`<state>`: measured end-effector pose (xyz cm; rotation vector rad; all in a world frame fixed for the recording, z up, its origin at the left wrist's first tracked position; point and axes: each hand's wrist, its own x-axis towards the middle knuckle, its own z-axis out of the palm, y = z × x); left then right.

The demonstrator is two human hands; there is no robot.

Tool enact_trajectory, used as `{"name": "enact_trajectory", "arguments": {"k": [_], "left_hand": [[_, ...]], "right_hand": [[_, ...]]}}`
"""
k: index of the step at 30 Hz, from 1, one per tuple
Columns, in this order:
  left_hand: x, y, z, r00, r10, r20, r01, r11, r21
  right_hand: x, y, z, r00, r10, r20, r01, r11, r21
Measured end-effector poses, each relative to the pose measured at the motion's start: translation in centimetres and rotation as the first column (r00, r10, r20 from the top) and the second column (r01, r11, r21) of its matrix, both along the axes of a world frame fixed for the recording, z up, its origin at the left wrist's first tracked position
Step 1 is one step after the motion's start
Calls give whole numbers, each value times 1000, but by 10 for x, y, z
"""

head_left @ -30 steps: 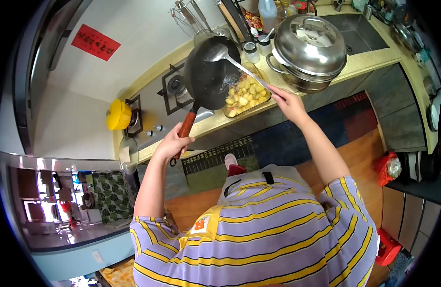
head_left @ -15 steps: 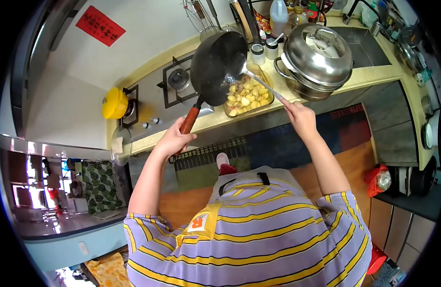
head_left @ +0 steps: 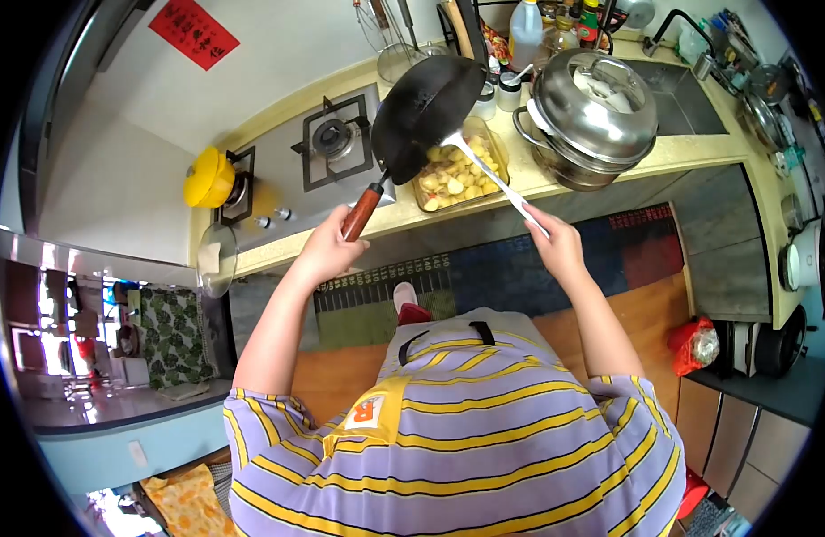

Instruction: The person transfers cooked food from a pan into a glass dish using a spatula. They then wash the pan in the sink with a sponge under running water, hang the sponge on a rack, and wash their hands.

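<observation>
My left hand is wrapped round the red-brown wooden handle of a black wok. The wok is steeply tilted above a rectangular glass dish on the counter's front edge. Yellow potato-like chunks lie in the dish, partly hidden by the wok. My right hand grips the handle of a metal spatula. The spatula's blade is at the wok's lower right rim, over the dish.
A gas stove with a yellow pot is at the left. A lidded steel steamer stands right of the dish. Behind are jars and bottles; a sink is at the back right.
The wok has tipped further, hiding its inside from view. The spatula has moved from inside the wok down to its rim over the dish. The head view has shifted slightly.
</observation>
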<state>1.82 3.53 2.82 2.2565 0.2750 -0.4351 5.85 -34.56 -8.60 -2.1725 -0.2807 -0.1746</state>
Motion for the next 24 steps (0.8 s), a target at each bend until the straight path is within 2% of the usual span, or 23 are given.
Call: {"name": "enact_trajectory", "arguments": {"k": [1,3,4,5,8,9,13,16,18,20,24], "left_hand": [[1,-4,1,999,11,-31,-12,999,-30],[1,-8,2,996,37,-86,-41,998,-45],[0,-9,3,999,18,-50,-18,1000,-8],[0,-8,1,1000,-2,-16,3,1000,28],[0,-5,-10,997,-41,68,35,996,85],[0,-5,-13,994,-51,93,42,995,95],[2,-10,-11,998,1,58,-4,998,55],[3,-17,-6,999,53,5,-52,998,-30],[1,-20,1,996,84,-42,-88,990,-106],[0,-15,-4,997,82,-4,-82,988,-129],[-4,-8,-1,991,132,18,-127,977,-171]], "right_hand": [[9,4,-2,1000,4,0,-4,1000,12],[23,3,-3,993,8,-120,-10,1000,-17],[27,2,-6,984,11,-180,-17,999,-30],[28,-5,-18,991,44,-127,-50,998,-40],[17,-30,-10,977,77,-200,-104,986,-131],[12,-39,-10,984,70,-166,-93,987,-132],[6,-50,-6,995,45,-93,-46,999,-4],[16,-24,-3,998,10,-61,-10,1000,-1],[21,-8,-2,979,24,-202,-4,995,98],[19,-8,0,961,2,-278,-18,998,-53],[-4,-39,11,978,10,-209,-35,993,-114]]}}
